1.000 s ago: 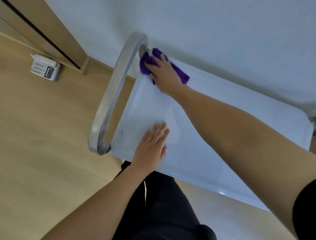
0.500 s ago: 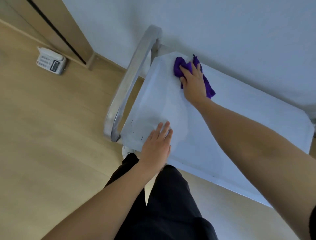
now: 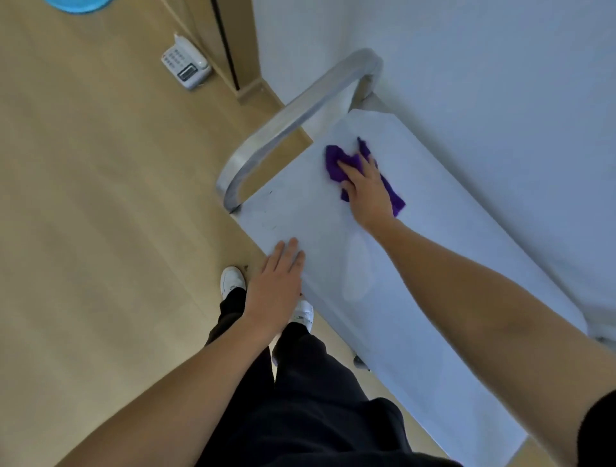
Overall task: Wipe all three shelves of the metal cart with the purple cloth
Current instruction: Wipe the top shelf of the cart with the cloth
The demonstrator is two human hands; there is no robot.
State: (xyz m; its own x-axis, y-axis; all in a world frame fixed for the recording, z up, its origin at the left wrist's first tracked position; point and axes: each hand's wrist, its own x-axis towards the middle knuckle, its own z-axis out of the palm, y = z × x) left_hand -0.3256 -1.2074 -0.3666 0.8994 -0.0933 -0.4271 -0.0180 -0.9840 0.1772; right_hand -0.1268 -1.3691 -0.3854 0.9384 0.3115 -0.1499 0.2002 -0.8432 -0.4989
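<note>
Dragging the purple cloth away from the handle, my right hand presses it flat-fingered mid top shelf; my left hand rests flat, steadying. Lower shelves likely remain.

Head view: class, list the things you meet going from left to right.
Blue round object at the top edge → white push-button telephone on the floor → left hand → crumpled purple cloth.

Wall behind shelf, handle at end
</note>
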